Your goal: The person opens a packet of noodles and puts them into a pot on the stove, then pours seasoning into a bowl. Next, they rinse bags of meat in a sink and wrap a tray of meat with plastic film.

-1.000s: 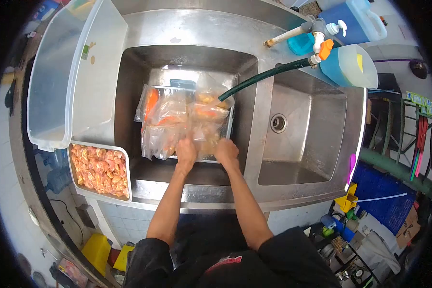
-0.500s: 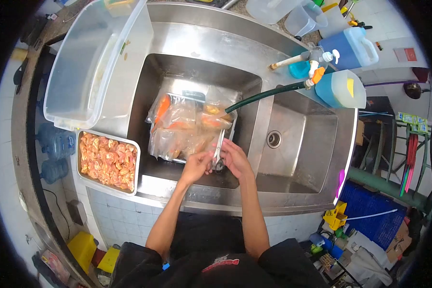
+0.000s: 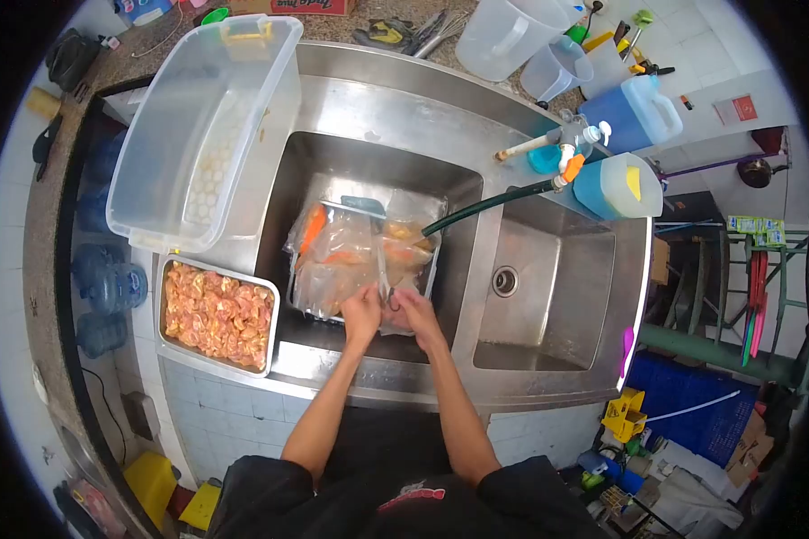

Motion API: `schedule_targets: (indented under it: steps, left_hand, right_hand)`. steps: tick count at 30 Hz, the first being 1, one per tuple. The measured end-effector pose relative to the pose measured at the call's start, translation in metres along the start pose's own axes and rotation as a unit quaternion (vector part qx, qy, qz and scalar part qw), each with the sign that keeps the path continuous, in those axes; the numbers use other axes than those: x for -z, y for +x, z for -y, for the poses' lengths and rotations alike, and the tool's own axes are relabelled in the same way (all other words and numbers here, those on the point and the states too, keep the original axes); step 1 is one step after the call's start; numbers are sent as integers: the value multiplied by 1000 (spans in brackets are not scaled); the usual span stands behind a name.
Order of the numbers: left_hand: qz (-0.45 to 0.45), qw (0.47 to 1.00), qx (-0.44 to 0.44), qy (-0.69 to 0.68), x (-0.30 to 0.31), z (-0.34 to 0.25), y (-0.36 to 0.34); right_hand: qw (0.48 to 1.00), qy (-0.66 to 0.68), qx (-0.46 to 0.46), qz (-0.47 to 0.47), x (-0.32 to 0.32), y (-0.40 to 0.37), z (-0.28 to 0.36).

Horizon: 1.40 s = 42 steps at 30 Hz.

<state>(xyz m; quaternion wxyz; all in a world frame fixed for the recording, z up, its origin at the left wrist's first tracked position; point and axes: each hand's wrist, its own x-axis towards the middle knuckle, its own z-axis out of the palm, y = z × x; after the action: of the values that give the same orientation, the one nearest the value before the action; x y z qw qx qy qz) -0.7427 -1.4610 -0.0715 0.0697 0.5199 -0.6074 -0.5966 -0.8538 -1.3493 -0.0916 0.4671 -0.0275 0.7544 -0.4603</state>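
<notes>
Scissors (image 3: pixel 383 269) point up and away over clear plastic bags (image 3: pixel 333 260) with orange and pale contents, which lie in a metal tray in the left sink basin (image 3: pixel 288 189). My left hand (image 3: pixel 361 314) is closed beside the scissors, close to their handles; what its fingers pinch is too small to make out. My right hand (image 3: pixel 415 316) is at the handles from the other side, fingers bent round them. A dark green hose (image 3: pixel 490 205) ends over the bags.
A metal tray of cut raw meat (image 3: pixel 216 314) sits on the left counter, below a large clear plastic bin (image 3: pixel 208 135). To the right is a second basin (image 3: pixel 548 296). Jugs of blue liquid (image 3: pixel 616 186) stand behind the tap.
Both hands and the scissors have moved left, relative to the bags. The scissors now stand over the middle of the bags. The whole view has shifted slightly.
</notes>
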Motion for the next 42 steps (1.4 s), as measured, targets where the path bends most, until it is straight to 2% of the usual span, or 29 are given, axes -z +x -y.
schedule_targets:
  steps: [1,2,3,4,5,7,8,10,12,14,15,17,19,20,21,22,23,25,27,29,31,32,33,35,36,38,39,41,42]
  left_hand:
    - [-31,990,-57,129,1,10,0]
    - [-63,958,-114,253,1,17,-1]
    - [-100,907,-169,372,3,16,3]
    - [5,945,-92,312,10,14,16]
    - [4,946,-94,310,11,13,24]
    - [9,947,-88,309,13,23,29]
    - [15,939,-103,328,5,33,31]
    - [22,923,-133,362,-35,64,41]
    - [-41,932,-139,332,-114,109,44]
    - [66,912,-112,389,-98,52,19]
    - [98,928,-74,351,-92,44,18]
    - [161,949,-22,271,-68,27,32]
    - [23,974,-65,216,-47,12,17]
    - [-39,977,-89,189,-39,3,5]
    - [-57,976,-134,164,-25,-7,-8]
    - [-74,971,-179,138,-5,-17,-22]
    - [-89,964,-225,112,15,-29,-40]
    - [-200,892,-386,122,59,-59,-78]
    - [-82,977,-169,105,96,-57,-111]
    - [-167,948,-228,149,126,-35,-125]
    - [-213,938,-218,163,169,-33,-141]
    - [-288,909,-253,164,190,-21,-140]
    - [-362,874,-282,162,211,-6,-139]
    - [-417,885,-163,130,270,23,-141]
    - [-451,876,-136,102,296,25,-138]
    - [-512,854,-83,44,351,31,-133]
    - [-517,843,-111,101,373,42,-126]
    - [-519,809,-168,219,410,73,-90]
    - [-440,863,-156,191,422,91,-70]
  right_hand:
    - [993,-83,71,-46,0,20,-17]
    - [930,-301,89,-191,1,32,-12]
    - [942,-256,96,-195,5,53,-8]
    - [952,-211,103,-195,10,76,-2]
    - [962,-164,107,-191,12,95,4]
    - [985,121,103,-73,8,116,32]
    - [960,262,95,-13,6,117,43]
    - [940,336,53,-14,-1,109,60]
    - [928,368,50,-44,-5,118,52]
    - [946,321,34,-42,10,145,20]
    - [924,374,24,-81,4,124,38]
    - [903,428,38,3,12,109,48]
    - [938,343,-24,53,29,110,35]
    - [982,179,-8,65,32,98,32]
    - [997,11,9,73,37,82,33]
    - [984,-157,29,76,42,65,34]
    - [994,-35,0,103,45,42,40]
    - [964,210,-51,157,40,-1,59]
    - [977,110,17,180,36,-17,60]
    - [978,10,81,192,30,-33,54]
    - [965,-95,149,196,17,-43,63]
    - [977,90,-18,191,9,-59,82]
    - [984,22,23,172,3,-61,83]
    - [978,-114,107,138,-6,-67,71]
    - [964,-180,154,122,-15,-68,65]
    - [916,-305,247,84,-43,-69,59]
    - [863,-418,282,24,-65,-80,61]
    - [711,-607,338,-107,-122,-119,75]
    - [852,-462,239,-48,-147,-117,69]
